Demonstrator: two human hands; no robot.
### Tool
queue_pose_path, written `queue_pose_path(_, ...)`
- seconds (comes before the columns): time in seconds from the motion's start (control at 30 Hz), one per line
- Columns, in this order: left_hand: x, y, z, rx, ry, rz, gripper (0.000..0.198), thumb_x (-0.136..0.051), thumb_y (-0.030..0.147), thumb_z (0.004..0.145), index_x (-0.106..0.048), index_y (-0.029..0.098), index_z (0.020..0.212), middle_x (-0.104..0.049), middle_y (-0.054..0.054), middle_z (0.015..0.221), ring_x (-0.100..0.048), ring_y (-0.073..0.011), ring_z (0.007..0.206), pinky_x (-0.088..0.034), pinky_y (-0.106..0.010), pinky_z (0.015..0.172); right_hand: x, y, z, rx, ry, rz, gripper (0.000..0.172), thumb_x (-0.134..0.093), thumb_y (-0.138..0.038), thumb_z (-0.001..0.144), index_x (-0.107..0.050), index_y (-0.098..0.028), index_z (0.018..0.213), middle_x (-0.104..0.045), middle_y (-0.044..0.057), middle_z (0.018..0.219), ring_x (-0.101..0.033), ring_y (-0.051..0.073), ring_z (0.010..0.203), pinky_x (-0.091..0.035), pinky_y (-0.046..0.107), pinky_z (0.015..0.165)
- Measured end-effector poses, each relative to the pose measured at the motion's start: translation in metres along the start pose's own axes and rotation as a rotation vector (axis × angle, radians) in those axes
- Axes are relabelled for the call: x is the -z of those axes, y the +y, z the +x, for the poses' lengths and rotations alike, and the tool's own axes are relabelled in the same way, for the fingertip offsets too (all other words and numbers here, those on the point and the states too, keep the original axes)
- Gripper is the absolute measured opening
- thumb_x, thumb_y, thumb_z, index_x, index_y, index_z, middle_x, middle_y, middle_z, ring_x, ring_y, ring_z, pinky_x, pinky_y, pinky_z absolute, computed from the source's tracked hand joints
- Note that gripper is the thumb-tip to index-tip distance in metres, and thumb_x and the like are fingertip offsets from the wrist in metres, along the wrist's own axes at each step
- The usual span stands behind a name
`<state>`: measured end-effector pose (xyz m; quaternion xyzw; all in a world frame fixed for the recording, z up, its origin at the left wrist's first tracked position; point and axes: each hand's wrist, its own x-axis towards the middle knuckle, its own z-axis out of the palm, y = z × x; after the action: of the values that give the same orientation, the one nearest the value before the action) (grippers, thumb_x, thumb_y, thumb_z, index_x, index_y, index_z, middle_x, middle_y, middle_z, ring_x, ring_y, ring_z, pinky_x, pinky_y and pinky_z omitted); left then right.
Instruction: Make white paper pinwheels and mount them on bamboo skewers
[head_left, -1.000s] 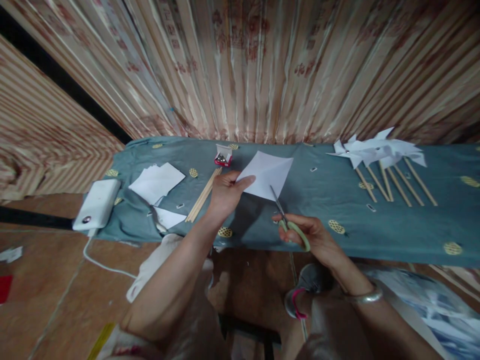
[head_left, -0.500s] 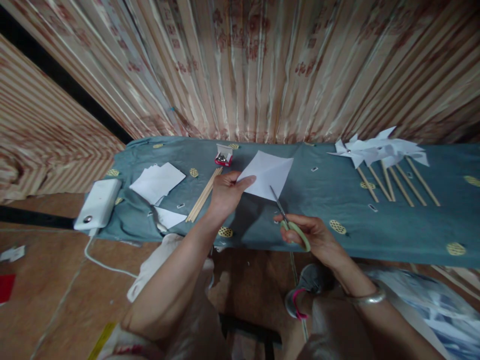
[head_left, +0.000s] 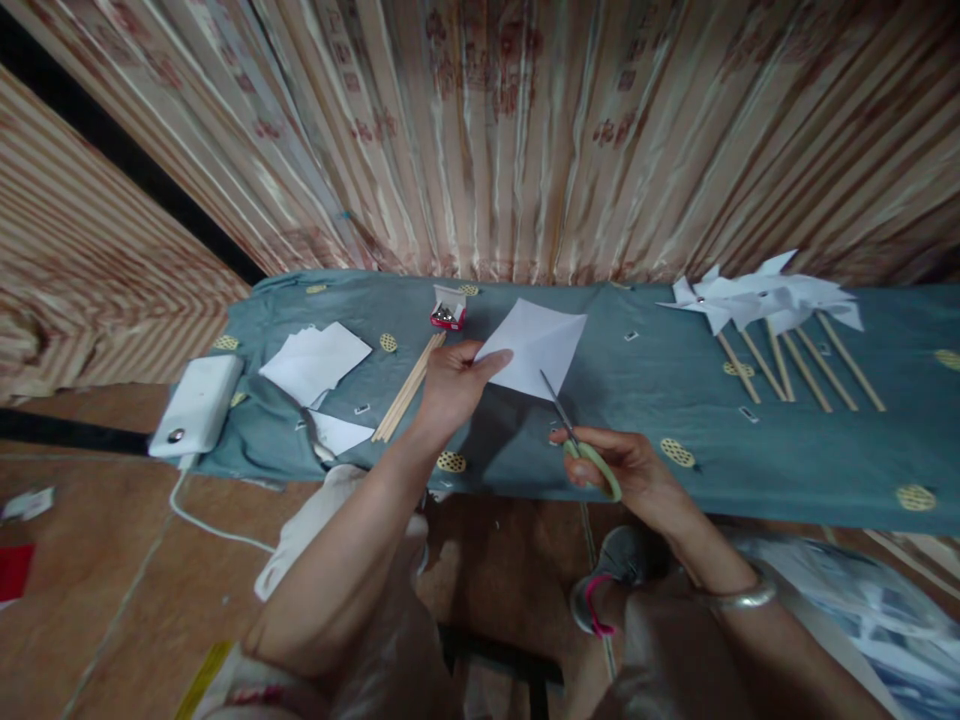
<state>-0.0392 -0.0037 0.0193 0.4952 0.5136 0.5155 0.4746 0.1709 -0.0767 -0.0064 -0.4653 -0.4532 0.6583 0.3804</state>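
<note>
My left hand (head_left: pixel 457 382) pinches the left corner of a white square sheet of paper (head_left: pixel 536 345), held above the cloth. In my right hand (head_left: pixel 619 468) is a pair of scissors (head_left: pixel 589 462) with green handles, fingers wrapped round them. The blades point up and left and overlap the lower edge of the sheet. Left of my left hand lie several wooden sticks (head_left: pixel 409 388). Just beyond it stands a small open red box (head_left: pixel 448 310) with shiny metal pieces. At the right, several white paper pinwheels (head_left: pixel 784 300) on wooden sticks lie close together.
A green patterned cloth (head_left: pixel 712 420) covers the long table. A stack of white paper (head_left: pixel 319 362) lies at the left, near a loose paper piece (head_left: pixel 341 432) and a white device (head_left: pixel 196 405) with a cable. Behind the table hangs a striped curtain (head_left: pixel 510 140).
</note>
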Motion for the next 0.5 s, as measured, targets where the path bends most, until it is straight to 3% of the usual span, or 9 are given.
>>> queue_pose_path(0.5, -0.0021, -0.0027, -0.0015, 0.062, -0.038, -0.023, 0.024, -0.078, 0.037, 0.064, -0.069, 0.015, 0.060, -0.062, 0.000, 0.056, -0.052, -0.0121, 0.053, -0.038, -0.024, 0.051, 0.0013, -0.0012, 0.0000, -0.001, -0.002, -0.001, 0.037, -0.087, -0.038, 0.056, -0.078, -0.019, 0.087, -0.056, -0.003, 0.058, -0.047, 0.009, 0.053, -0.040, 0.025, 0.049)
